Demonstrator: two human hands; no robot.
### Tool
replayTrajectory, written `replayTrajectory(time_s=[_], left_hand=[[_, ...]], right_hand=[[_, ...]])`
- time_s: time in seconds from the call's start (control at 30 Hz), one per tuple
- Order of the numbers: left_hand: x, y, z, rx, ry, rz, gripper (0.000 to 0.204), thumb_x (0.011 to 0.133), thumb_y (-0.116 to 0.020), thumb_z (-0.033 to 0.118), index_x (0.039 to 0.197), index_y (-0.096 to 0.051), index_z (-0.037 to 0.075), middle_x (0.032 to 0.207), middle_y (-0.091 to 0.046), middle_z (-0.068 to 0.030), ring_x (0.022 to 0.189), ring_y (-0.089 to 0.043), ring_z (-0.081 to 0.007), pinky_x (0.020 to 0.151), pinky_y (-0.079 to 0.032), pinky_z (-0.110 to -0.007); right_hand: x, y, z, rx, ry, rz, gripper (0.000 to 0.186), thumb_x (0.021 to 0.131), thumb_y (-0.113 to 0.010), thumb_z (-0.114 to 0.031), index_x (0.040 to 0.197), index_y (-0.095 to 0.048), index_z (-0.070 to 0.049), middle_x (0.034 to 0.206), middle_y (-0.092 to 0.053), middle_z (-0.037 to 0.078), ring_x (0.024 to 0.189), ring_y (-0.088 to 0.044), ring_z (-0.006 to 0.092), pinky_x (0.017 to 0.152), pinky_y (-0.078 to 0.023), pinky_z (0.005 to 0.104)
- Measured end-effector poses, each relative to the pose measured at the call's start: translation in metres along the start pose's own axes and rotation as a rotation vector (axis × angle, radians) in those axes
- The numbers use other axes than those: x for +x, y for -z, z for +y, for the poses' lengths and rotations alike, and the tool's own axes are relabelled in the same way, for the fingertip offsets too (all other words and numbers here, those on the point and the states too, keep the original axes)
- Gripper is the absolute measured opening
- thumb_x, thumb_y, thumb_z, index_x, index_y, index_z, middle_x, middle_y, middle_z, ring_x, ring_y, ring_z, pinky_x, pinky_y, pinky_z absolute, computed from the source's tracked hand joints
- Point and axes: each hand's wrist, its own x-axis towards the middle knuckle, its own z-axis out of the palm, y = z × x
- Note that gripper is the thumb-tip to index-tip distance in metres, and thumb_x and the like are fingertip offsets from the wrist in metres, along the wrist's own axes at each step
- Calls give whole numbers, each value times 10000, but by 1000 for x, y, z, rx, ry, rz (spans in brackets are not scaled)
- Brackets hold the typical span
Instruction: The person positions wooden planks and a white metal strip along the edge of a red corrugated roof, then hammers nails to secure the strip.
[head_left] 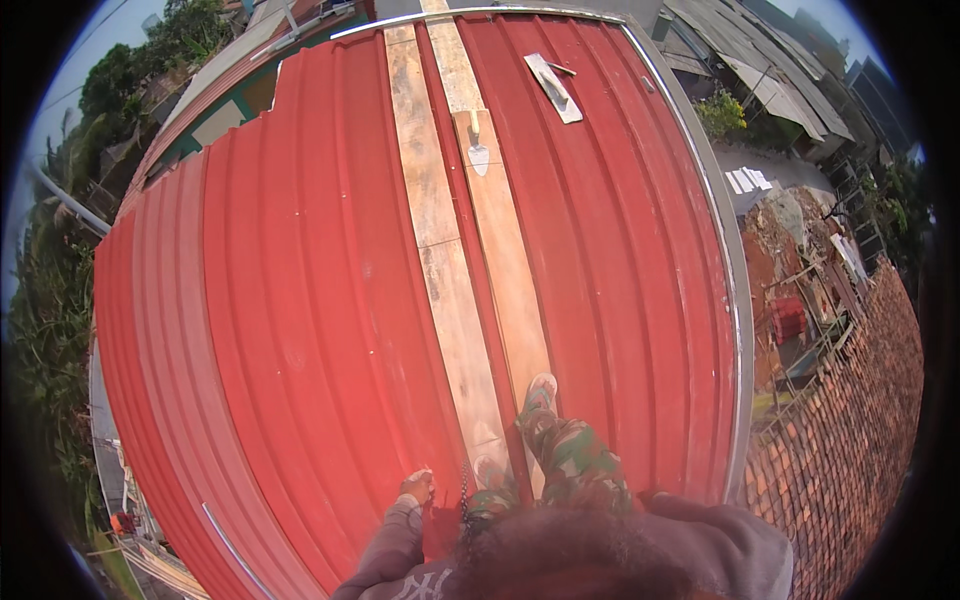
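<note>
My left hand (417, 487) hangs low over the red metal roof, its fingers curled in; a pale bit shows at the fingertips, too small to name. Of my right hand (652, 497) only a dark sliver shows past the grey sleeve, its fingers hidden. My feet stand on two long lines of wooden planks (455, 300), one foot ahead on the right line. Farther up that line lies a pointed trowel (480, 158) with a pale handle. Right of it, a flat rectangular plastering trowel (553, 88) rests on the roof ribs. Both tools are well beyond my hands.
The ribbed red roof (310, 290) spreads to both sides. A pale raised edge (742, 340) bounds it on the right, with a tiled roof (830, 460) and rubble lower down beyond. Trees (110, 80) stand past the left edge. A thin metal strip (235, 550) lies at lower left.
</note>
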Motion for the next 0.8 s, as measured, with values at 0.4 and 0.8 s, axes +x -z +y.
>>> replayTrajectory(time_s=[0.4,0.8], left_hand=[[51,-44,104,346,-102,-11,366,990,-705,346,1184,-776,43,819,-717,-36,694,-657,-161,647,-538,-353],[99,-182,356,193,-401,-14,476,987,-733,363,1288,-735,-6,1118,-779,-57,1031,-697,-154,939,-545,-330]], right_hand=[[54,261,-14,111,162,585,549,810,-836,-254,1325,-685,-139,1376,-707,164,1279,-674,355,1034,-571,472],[98,447,119,792,126,822,492,1015,-660,-378,1402,-656,-74,1386,-692,198,1227,-689,353,1053,-544,442]])
